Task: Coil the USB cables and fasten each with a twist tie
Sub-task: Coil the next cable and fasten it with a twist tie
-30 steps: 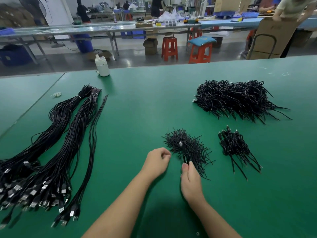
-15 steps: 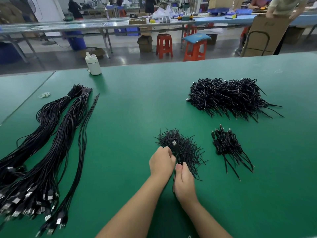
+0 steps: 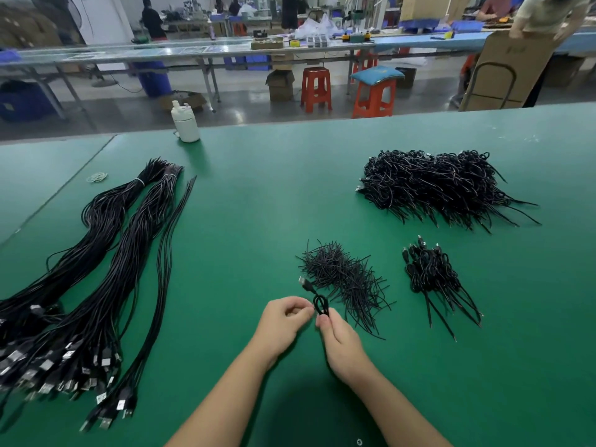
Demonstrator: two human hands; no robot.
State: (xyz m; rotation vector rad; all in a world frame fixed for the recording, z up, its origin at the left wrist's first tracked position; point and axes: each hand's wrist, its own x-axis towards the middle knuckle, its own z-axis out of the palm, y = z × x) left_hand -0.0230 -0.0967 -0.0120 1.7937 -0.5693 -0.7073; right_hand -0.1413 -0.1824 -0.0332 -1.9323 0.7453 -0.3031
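My right hand [image 3: 340, 345] grips a small coiled black USB cable [image 3: 321, 305], whose loop and plug stick up above the fingers. My left hand [image 3: 283, 324] has its fingers curled close against the coil's left side; whether it pinches a tie or the cable is hidden. Just behind lies a loose heap of black twist ties [image 3: 342, 275]. Long uncoiled black USB cables [image 3: 106, 279] lie in bundles on the left. A small pile of coiled cables [image 3: 432, 275] sits to the right, and a large pile of coiled cables [image 3: 438, 185] lies at the back right.
The green table [image 3: 258, 204] carries a white bottle [image 3: 185, 124] at its far edge and some rubber bands [image 3: 96, 178] at the left. Beyond the table are orange stools, benches, boxes and people.
The hands have lifted the coiled cable slightly out of the tie heap toward me. The left hand, which covered the coil half a second ago, has shifted a little left, so the loop shows.
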